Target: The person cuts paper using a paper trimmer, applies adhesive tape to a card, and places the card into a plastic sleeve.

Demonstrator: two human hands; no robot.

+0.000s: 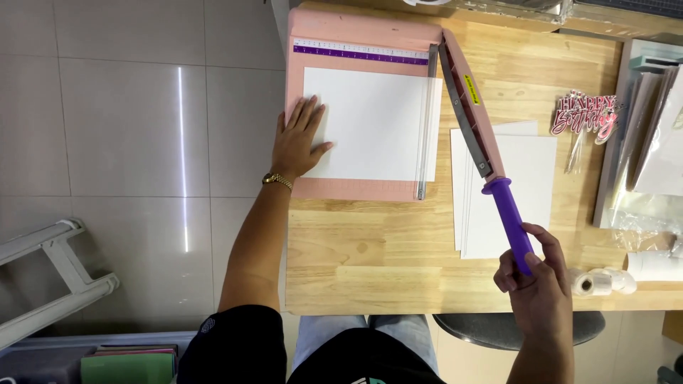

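- Left hand (297,141): palm down, fingers spread and released, pressing flat on the left edge of the white sheet (370,124), grasping nothing; a gold wristwatch (277,180) sits on the wrist.
- White sheet: lies on the pink paper cutter (334,32), its right edge reaching past the cutting rail (425,128).
- Right hand (537,274): fingers curled around the lower end of the purple handle (511,222).
- Cutter blade arm (466,107): raised, swung out to the right of the cutter base, above the stack of white paper (530,171).
- Wooden table (370,249): bears the cutter, the paper stack, a pink cake topper (585,114) and tape rolls (597,282) near the right hand.
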